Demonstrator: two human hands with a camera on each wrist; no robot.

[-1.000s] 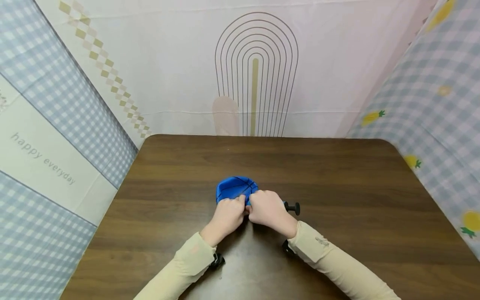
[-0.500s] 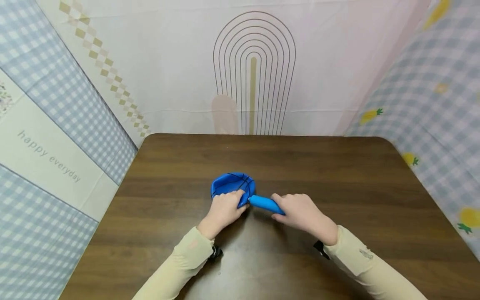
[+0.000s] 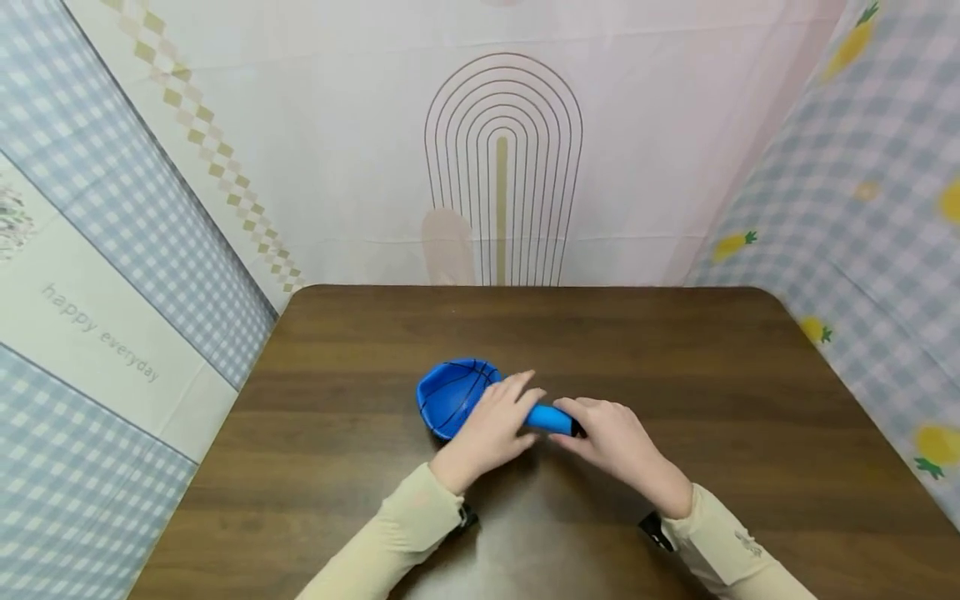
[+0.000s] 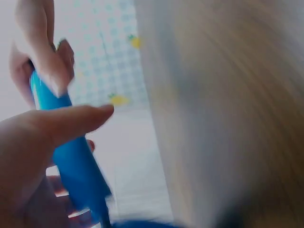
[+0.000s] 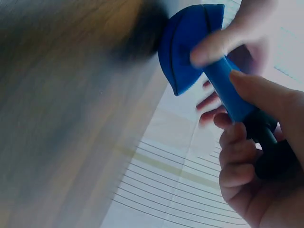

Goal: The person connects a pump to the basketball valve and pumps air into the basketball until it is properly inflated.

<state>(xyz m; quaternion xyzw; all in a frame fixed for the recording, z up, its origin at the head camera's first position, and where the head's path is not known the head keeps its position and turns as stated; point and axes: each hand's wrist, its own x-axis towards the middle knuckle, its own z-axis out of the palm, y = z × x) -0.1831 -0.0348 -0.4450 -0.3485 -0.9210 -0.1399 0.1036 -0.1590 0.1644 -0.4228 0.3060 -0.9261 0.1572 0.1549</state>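
Above the middle of the table (image 3: 337, 350), a blue ball (image 3: 447, 398) with thin black lines lay just beside a lighter blue pump (image 3: 550, 418), its upper side sunken into a bowl shape. Whether the ball touched the wood could not be told. The pump slanted away from it toward the person's right, its narrow end pointing at the ball; the left hand (image 3: 491, 427) hid the place where the two met in the head view, so the join there was unclear.

That left hand reached over the near edge of the ball and the ball-side end of the pump. Its fingers were loosely spread, with the thumb well apart from the rest; in the left wrist view the thumb stretched straight across the barrel while other fingertips showed beyond it, without a closed grip.

The right hand (image 3: 613, 435) held the far end of the pump, thumb along the barrel and fingers curled around the black end, where a black handle (image 5: 277, 159) stood close to the palm.

Pale sleeves (image 3: 382, 537) covered both forearms, and a black strap (image 3: 657, 531) showed below the right cuff. Behind the table hung a white cloth (image 3: 637, 150) printed with nested arches.
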